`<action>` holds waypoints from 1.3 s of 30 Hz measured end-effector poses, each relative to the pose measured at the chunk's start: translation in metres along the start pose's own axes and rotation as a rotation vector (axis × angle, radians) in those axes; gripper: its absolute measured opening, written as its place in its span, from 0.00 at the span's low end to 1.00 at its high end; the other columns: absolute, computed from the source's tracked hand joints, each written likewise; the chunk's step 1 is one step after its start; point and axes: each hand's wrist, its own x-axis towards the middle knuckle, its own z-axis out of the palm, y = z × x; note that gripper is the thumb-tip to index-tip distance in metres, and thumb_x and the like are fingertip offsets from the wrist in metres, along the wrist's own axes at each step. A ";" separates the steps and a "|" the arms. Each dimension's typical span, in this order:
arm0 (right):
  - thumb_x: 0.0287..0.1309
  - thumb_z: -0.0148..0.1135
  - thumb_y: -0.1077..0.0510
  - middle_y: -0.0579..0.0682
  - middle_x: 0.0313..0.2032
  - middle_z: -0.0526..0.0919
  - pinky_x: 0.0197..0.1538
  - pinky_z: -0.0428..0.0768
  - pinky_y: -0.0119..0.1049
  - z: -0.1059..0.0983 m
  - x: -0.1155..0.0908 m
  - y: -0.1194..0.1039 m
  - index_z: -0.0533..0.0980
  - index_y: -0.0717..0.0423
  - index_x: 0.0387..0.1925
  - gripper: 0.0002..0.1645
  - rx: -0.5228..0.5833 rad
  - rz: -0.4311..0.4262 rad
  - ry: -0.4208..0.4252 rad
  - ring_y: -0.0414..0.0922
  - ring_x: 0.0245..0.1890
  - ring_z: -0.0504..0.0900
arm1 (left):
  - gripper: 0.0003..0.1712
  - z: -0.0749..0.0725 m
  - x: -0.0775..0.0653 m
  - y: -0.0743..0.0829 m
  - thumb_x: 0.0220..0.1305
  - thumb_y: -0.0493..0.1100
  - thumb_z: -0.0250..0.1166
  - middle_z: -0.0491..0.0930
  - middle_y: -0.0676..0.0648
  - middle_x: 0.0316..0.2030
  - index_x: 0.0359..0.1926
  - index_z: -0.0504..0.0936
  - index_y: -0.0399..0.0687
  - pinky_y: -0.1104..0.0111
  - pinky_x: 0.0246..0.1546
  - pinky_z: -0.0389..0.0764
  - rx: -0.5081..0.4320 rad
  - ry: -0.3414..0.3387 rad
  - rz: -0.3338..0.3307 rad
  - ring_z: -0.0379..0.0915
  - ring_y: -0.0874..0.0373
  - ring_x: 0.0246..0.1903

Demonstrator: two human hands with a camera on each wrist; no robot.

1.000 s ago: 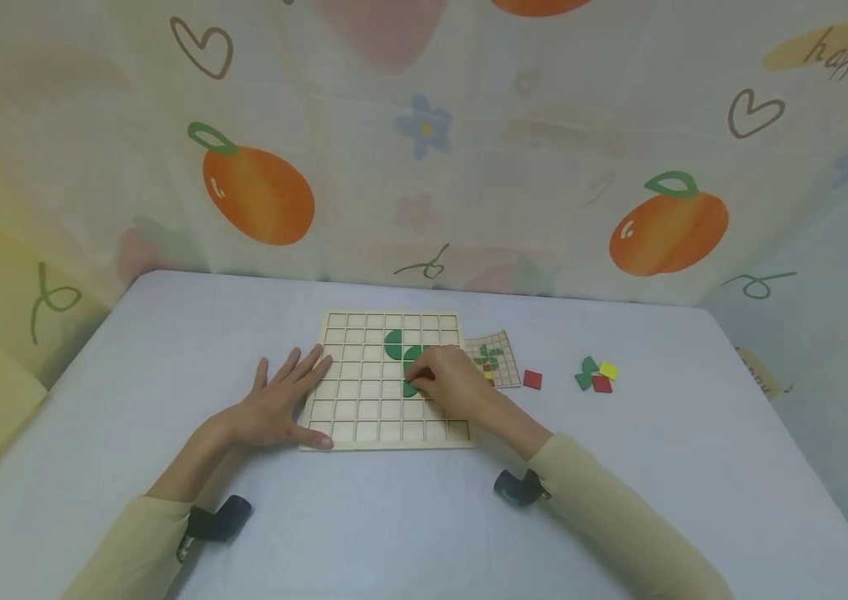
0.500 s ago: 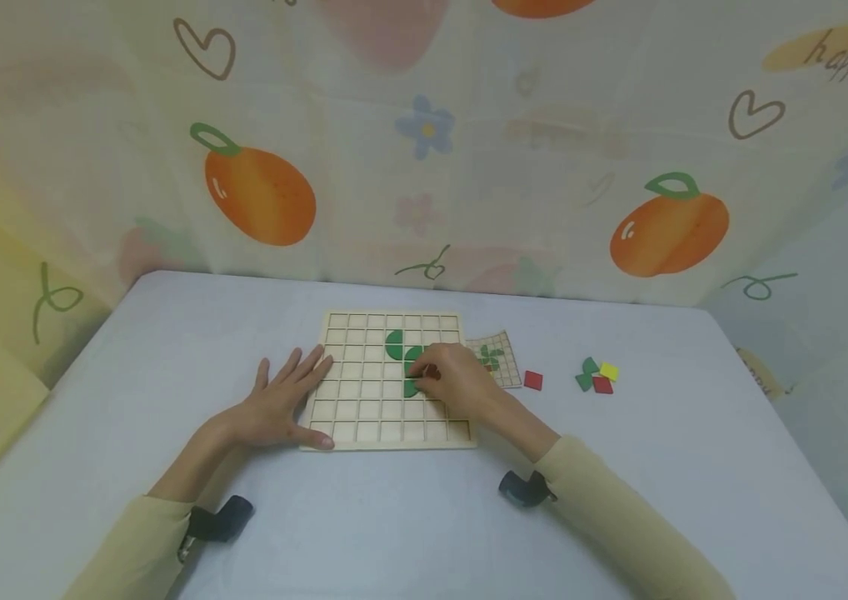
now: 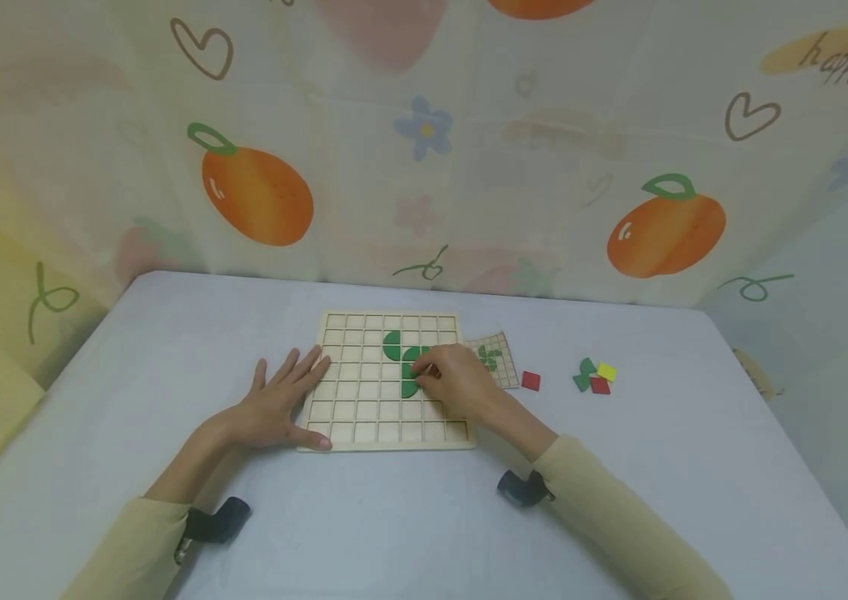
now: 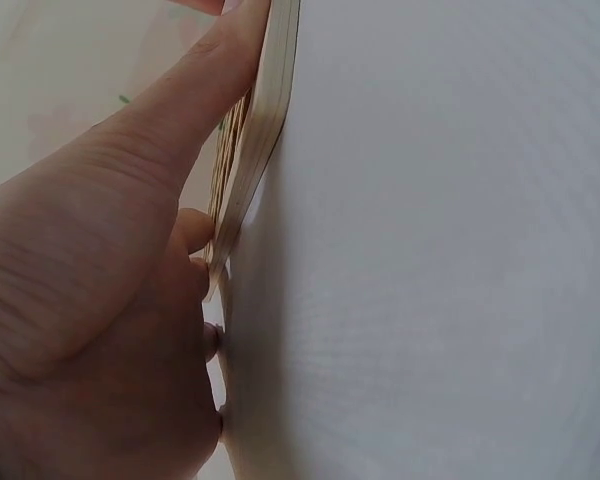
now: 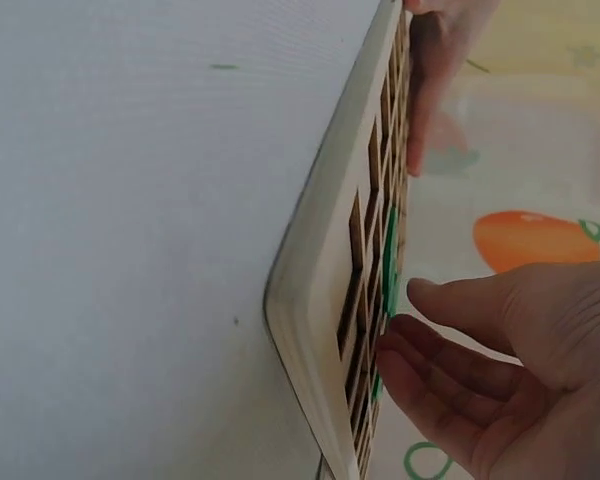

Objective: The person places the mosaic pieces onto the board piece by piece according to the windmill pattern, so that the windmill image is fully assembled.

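My left hand (image 3: pixel 270 408) lies with spread fingers at the left side of a wooden grid board (image 3: pixel 356 408); in the left wrist view its thumb (image 4: pixel 195 95) rests along the board's edge. Over the board's right part is my right hand (image 3: pixel 461 379), fingertips at the green rounded pieces (image 3: pixel 409 389) set in the grid cells. The right wrist view shows its thumb (image 5: pixel 440 300) apart from the fingers, which touch the board near a green piece (image 5: pixel 390 255). Another pair of green pieces (image 3: pixel 391 345) forms a half disc farther up. My right hand partly hides the middle pieces.
A patterned card (image 3: pixel 505 367) with a printed green design lies against the board's right side, partly behind my hand. Right of it is a red square (image 3: pixel 531 381). Farther right lie two green pieces (image 3: pixel 583 382), a yellow square (image 3: pixel 606 372) and another red square (image 3: pixel 600 386).
My right hand's thumb and index finger have parted slightly and shifted a little to the right, showing more of the green pieces. My left hand has stayed in place.
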 end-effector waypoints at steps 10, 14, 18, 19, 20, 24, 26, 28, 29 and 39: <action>0.61 0.65 0.63 0.48 0.37 0.86 0.39 0.80 0.33 -0.027 -0.009 0.009 0.85 0.58 0.42 0.08 -0.056 0.032 0.054 0.41 0.34 0.81 | 0.71 0.002 0.001 -0.002 0.42 0.70 0.74 0.37 0.38 0.77 0.77 0.47 0.40 0.34 0.64 0.21 0.007 0.001 0.006 0.25 0.34 0.74; 0.61 0.65 0.64 0.50 0.39 0.86 0.40 0.81 0.35 -0.038 -0.017 0.021 0.84 0.60 0.43 0.09 -0.057 0.028 0.069 0.43 0.36 0.82 | 0.72 0.002 0.001 -0.003 0.42 0.70 0.73 0.37 0.39 0.77 0.77 0.47 0.41 0.34 0.64 0.20 0.004 0.002 0.001 0.25 0.34 0.74; 0.61 0.65 0.64 0.51 0.40 0.86 0.41 0.82 0.37 -0.046 -0.025 0.033 0.84 0.60 0.44 0.10 -0.046 0.076 0.087 0.44 0.37 0.81 | 0.72 0.002 0.001 -0.004 0.42 0.71 0.73 0.37 0.39 0.77 0.77 0.47 0.41 0.34 0.64 0.21 0.007 0.004 0.000 0.25 0.34 0.74; 0.61 0.65 0.64 0.51 0.41 0.86 0.41 0.82 0.37 -0.048 -0.027 0.036 0.84 0.60 0.45 0.10 -0.046 0.092 0.091 0.44 0.37 0.80 | 0.71 0.002 0.001 -0.004 0.42 0.70 0.73 0.37 0.39 0.77 0.77 0.47 0.41 0.34 0.64 0.21 0.006 0.005 0.002 0.25 0.34 0.74; 0.61 0.66 0.63 0.51 0.41 0.86 0.41 0.82 0.36 -0.049 -0.029 0.040 0.84 0.60 0.45 0.11 -0.047 0.102 0.095 0.44 0.37 0.80 | 0.71 0.002 0.001 -0.003 0.42 0.70 0.73 0.37 0.39 0.77 0.77 0.47 0.41 0.34 0.64 0.21 0.007 0.005 0.003 0.25 0.34 0.74; 0.60 0.66 0.63 0.52 0.42 0.86 0.42 0.83 0.38 -0.057 -0.038 0.055 0.84 0.60 0.45 0.12 -0.032 0.128 0.115 0.46 0.39 0.82 | 0.71 0.002 0.001 -0.003 0.42 0.70 0.73 0.37 0.38 0.77 0.77 0.47 0.41 0.34 0.63 0.21 0.006 0.003 0.006 0.25 0.34 0.74; 0.60 0.66 0.65 0.54 0.43 0.86 0.44 0.84 0.41 -0.062 -0.043 0.063 0.83 0.61 0.46 0.12 -0.026 0.128 0.127 0.48 0.40 0.83 | 0.72 0.003 0.001 -0.004 0.42 0.70 0.73 0.37 0.39 0.77 0.77 0.47 0.41 0.34 0.63 0.21 0.005 0.003 0.007 0.25 0.34 0.74; 0.59 0.65 0.66 0.55 0.44 0.86 0.45 0.84 0.43 -0.068 -0.048 0.072 0.83 0.62 0.46 0.13 -0.025 0.132 0.132 0.50 0.42 0.84 | 0.72 0.004 0.002 -0.004 0.42 0.71 0.73 0.37 0.39 0.77 0.77 0.47 0.41 0.34 0.64 0.21 0.007 0.001 0.008 0.25 0.34 0.74; 0.59 0.65 0.66 0.56 0.45 0.86 0.47 0.83 0.44 -0.071 -0.050 0.077 0.82 0.63 0.47 0.13 -0.028 0.141 0.128 0.51 0.43 0.84 | 0.72 0.004 0.002 -0.004 0.42 0.71 0.73 0.37 0.39 0.77 0.77 0.46 0.42 0.34 0.64 0.20 0.007 0.001 0.008 0.25 0.34 0.74; 0.61 0.60 0.70 0.62 0.52 0.81 0.55 0.77 0.56 -0.099 -0.073 0.121 0.80 0.62 0.51 0.17 -0.099 0.213 0.050 0.61 0.55 0.76 | 0.71 0.002 0.000 -0.001 0.43 0.70 0.73 0.37 0.38 0.77 0.77 0.47 0.40 0.34 0.63 0.21 0.008 0.001 0.012 0.25 0.34 0.74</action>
